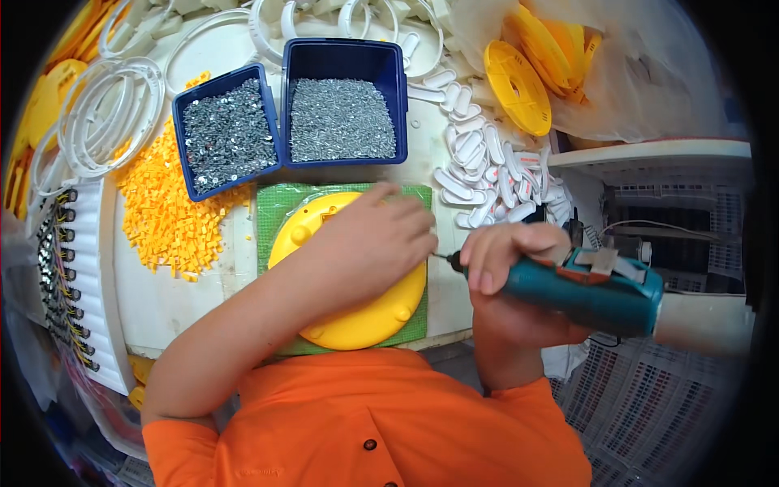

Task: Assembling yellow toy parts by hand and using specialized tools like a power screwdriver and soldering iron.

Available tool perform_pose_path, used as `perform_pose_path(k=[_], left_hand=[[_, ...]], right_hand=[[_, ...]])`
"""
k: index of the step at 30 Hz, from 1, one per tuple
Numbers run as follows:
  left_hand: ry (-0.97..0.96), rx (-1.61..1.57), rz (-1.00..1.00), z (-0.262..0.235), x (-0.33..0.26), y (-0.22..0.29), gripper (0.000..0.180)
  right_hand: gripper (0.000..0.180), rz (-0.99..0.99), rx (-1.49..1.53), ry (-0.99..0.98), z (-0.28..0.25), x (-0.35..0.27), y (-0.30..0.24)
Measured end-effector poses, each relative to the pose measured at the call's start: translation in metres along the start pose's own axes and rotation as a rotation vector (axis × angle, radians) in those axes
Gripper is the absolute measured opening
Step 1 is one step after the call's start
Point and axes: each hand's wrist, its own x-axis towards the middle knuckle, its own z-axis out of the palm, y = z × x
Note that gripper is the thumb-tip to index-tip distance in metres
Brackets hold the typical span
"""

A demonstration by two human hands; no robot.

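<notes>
My right hand is wrapped round a teal electric screwdriver, held off to the right with its thin bit pointing left. My left hand reaches across a round yellow plastic part, its fingers curled together close to the bit's tip. Whatever those fingers pinch, if anything, is hidden. The yellow part has raised round studs and lies on a green mat; my left hand and forearm cover much of it.
Beyond the mat stand two blue bins, one of small screws, one of metal pieces. Small yellow pieces are heaped left, white oval parts right. White rings and a white rack line the left side; yellow discs sit at back right.
</notes>
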Motion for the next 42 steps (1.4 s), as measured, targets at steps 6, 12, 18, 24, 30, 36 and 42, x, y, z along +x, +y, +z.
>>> perform_pose_path(k=[6,12,18,24,30,36,42], left_hand=[[-0.207,-0.199,-0.079,0.004,0.014,0.010,0.039],[-0.201,-0.165,-0.092,0.004,0.011,0.013,0.040],[-0.089,-0.079,-0.058,0.005,0.005,0.020,0.040],[-0.078,0.040,-0.177,-0.017,-0.042,0.070,0.043],[-0.075,0.271,-0.256,0.007,-0.073,0.105,0.051],[0.016,0.311,-0.238,0.016,-0.075,0.105,0.049],[0.008,0.318,-0.224,0.019,-0.076,0.106,0.048]], right_hand=[[0.087,-0.022,0.019,0.141,-0.002,-0.027,0.017],[0.086,-0.008,0.009,0.063,-0.006,-0.030,0.027],[0.095,0.056,0.175,0.128,-0.001,-0.039,0.026],[0.079,0.058,0.156,0.046,0.029,-0.056,-0.017],[0.054,0.173,0.229,0.021,0.049,-0.087,-0.013],[0.035,0.164,0.149,0.030,0.056,-0.088,-0.012],[0.029,0.100,0.034,-0.083,0.050,-0.082,0.000]])
